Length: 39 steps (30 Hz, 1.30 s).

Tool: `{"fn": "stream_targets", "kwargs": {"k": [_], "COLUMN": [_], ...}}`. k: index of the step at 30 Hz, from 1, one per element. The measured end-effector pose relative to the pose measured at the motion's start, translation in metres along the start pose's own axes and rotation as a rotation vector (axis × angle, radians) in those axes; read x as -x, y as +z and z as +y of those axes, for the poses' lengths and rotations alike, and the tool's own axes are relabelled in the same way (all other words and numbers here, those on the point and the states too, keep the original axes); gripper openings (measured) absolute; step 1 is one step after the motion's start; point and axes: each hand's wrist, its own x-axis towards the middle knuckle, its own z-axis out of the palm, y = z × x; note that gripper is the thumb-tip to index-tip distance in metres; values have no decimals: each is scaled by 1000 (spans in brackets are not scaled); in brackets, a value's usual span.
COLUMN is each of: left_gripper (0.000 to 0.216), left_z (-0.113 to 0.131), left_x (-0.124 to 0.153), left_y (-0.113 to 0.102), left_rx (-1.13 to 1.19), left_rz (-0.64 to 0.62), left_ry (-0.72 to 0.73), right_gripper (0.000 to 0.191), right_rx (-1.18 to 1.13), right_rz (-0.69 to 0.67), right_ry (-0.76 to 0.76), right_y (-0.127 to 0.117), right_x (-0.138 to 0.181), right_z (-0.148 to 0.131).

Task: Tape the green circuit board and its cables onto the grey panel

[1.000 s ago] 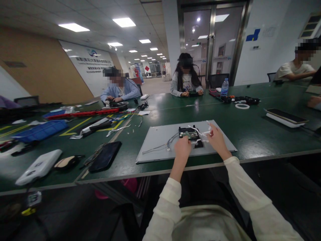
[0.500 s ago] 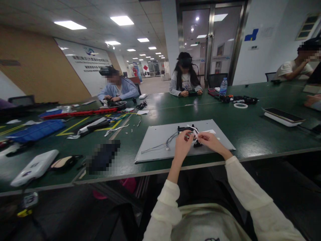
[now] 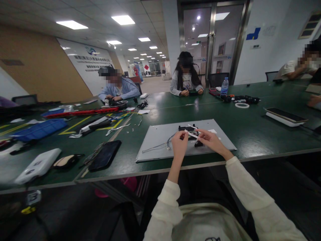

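Observation:
Between my two hands a thin white strip (image 3: 192, 134) is stretched, and it looks like tape. My left hand (image 3: 179, 140) pinches its left end between thumb and fingertips. The right end is pinched by my right hand (image 3: 208, 139). Both hands are above a flat grey panel (image 3: 155, 142) lying near the table's front edge. Partly hidden behind my fingers, a black part (image 3: 184, 128) sits on the panel. Thin grey cables (image 3: 156, 147) run left from it. A small black piece (image 3: 198, 144) lies below my right hand.
To the left lie a dark phone (image 3: 105, 155), a white device (image 3: 38, 165) and a blue tray (image 3: 41, 130). A roll of white tape (image 3: 242, 105) and a water bottle (image 3: 224, 86) are farther right. Several people sit around the green table (image 3: 255, 130).
My hands have moved apart, my left hand slightly leftward, and the white strip now spans the gap between them. The view has shifted slightly.

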Motion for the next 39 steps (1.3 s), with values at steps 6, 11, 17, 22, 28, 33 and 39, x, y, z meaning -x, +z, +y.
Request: {"fn": "stream_targets", "kwargs": {"k": [6,11,17,22,28,33,39], "left_gripper": [17,18,20,21,25,43,39], "left_z": [-4,-5,-4,-3,-3,-11,-24], "left_x": [-1,-1,0,1,0,2,8], "left_y": [-1,-1,-2,-2,-14,-55,-93], "left_rx": [-55,-105,-176,-248,-413,-721,-897], "left_rz": [41,30,36,24,-17,-109,-270], "left_ry": [-15,-15,-5,23,73,43,-48], "right_gripper": [26,18,15,14,14,16,16], "right_rx": [67,77,75,107,218,298,356], "right_rz": [54,135,125,126,236,361,388], "right_ry": [-53,-52,-123,-128,-157,-163,-194], "right_y": [0,-1,-1,0,-1,-2,-1], "right_x": [2,1,0,1,0,0,0], "right_z": [-10,-12,-14,-10,-13,-13,-12]}}
